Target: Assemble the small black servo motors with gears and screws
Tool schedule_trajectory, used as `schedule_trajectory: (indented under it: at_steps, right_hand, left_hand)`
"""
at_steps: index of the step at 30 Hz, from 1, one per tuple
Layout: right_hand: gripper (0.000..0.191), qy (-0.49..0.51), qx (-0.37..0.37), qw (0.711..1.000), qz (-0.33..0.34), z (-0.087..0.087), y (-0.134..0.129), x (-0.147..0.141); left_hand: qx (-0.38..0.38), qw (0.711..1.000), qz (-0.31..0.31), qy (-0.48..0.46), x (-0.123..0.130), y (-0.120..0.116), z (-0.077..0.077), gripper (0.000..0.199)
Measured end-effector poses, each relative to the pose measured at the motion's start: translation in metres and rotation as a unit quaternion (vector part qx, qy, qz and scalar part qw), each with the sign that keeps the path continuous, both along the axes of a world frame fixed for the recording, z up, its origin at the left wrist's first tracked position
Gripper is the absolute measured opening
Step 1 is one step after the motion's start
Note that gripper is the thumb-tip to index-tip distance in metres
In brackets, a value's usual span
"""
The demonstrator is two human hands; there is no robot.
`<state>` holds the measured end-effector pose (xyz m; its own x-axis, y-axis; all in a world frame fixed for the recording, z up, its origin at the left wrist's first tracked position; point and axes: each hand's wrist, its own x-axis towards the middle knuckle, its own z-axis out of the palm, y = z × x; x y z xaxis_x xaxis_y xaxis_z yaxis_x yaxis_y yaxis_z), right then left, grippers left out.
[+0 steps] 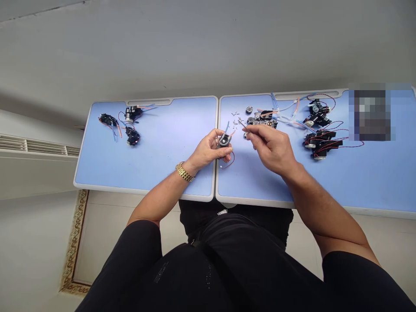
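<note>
My left hand point(208, 151) grips a small black gear housing point(224, 140) at the seam between the two blue desks. A blue tube rises from the housing, and a thin red wire point(229, 163) loops below it onto the desk. My right hand point(271, 147) pinches a slim screwdriver point(243, 125), its tip pointing up and left, just above several tiny loose screws point(235, 118). Beyond the screwdriver lies a cluster of black and metal gear parts point(264, 118), with a round bearing point(249, 109) beside it.
Wired black units sit on the left blue desk point(162, 164) near its far edge, and more stand on the right desk point(320, 130). A pixelated patch point(370, 115) covers the far right corner. A white wall vent point(32, 145) runs along the left.
</note>
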<state>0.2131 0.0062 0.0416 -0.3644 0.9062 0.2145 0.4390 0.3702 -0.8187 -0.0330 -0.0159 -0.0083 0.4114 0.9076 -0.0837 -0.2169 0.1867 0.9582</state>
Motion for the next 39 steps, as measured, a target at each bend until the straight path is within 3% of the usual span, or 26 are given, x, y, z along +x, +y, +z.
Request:
schedule_trajectory:
  at_steps: [5, 12, 21, 28, 34, 39]
  right_hand:
    - [0.039, -0.147, 0.067, 0.986, 0.049, 0.001, -0.015, -0.004]
    - [0.045, -0.288, 0.066, 0.954, 0.052, 0.006, -0.022, -0.011]
    - [0.041, -0.342, 0.011, 0.936, 0.076, 0.02, -0.026, -0.013]
    - [0.043, -0.381, -0.014, 0.921, 0.079, 0.021, -0.032, -0.022]
    - [0.042, -0.409, -0.01, 0.909, 0.074, 0.024, -0.035, -0.024]
    - [0.038, -0.389, -0.013, 0.917, 0.091, 0.021, -0.032, -0.022]
  left_hand:
    - [-0.008, 1.0, 0.018, 0.014, 0.002, -0.001, 0.0, 0.06]
    - [0.045, 0.995, 0.026, 0.088, 0.008, -0.009, 0.007, 0.058]
    - [0.112, 0.968, 0.04, 0.223, 0.016, -0.019, 0.008, 0.043]
    - [0.118, 0.97, 0.059, 0.206, 0.019, -0.021, 0.005, 0.041]
    - [0.161, 0.954, 0.086, 0.239, 0.023, -0.024, 0.004, 0.043]
    - [0.158, 0.955, 0.075, 0.241, 0.022, -0.024, 0.006, 0.044]
